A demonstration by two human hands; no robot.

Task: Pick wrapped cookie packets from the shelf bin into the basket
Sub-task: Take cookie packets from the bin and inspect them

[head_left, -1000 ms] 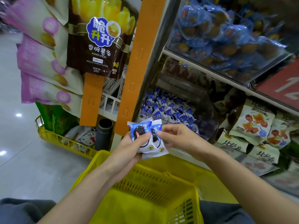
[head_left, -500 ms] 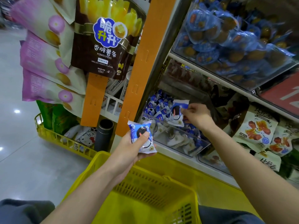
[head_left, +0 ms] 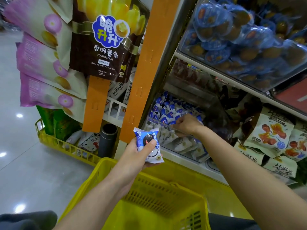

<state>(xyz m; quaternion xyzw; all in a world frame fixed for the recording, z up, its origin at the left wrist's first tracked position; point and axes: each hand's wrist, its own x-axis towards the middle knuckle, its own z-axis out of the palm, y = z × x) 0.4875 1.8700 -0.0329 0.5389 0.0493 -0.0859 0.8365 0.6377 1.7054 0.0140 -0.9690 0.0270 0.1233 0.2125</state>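
Observation:
Above the yellow basket (head_left: 167,188) my left hand (head_left: 132,156) grips a small stack of blue-and-white wrapped cookie packets (head_left: 149,143), thumb on top. The clear shelf bin (head_left: 186,152) is full of the same packets (head_left: 167,112). My right hand (head_left: 187,124) reaches over the bin's front wall with its fingers curled down among the packets. Whether they hold one is hidden. What shows of the basket's inside looks bare.
An orange shelf upright (head_left: 146,63) stands left of the bin, with hanging potato stick bags (head_left: 106,44) beside it. A shelf above holds blue-wrapped snacks (head_left: 240,39). White snack bags (head_left: 269,135) lie to the right. A yellow floor rack (head_left: 54,143) sits at left.
My right hand left the stack in my left hand, moved out to the bin with a packet pinched, and now sits lower among the packets. My left hand stayed over the basket.

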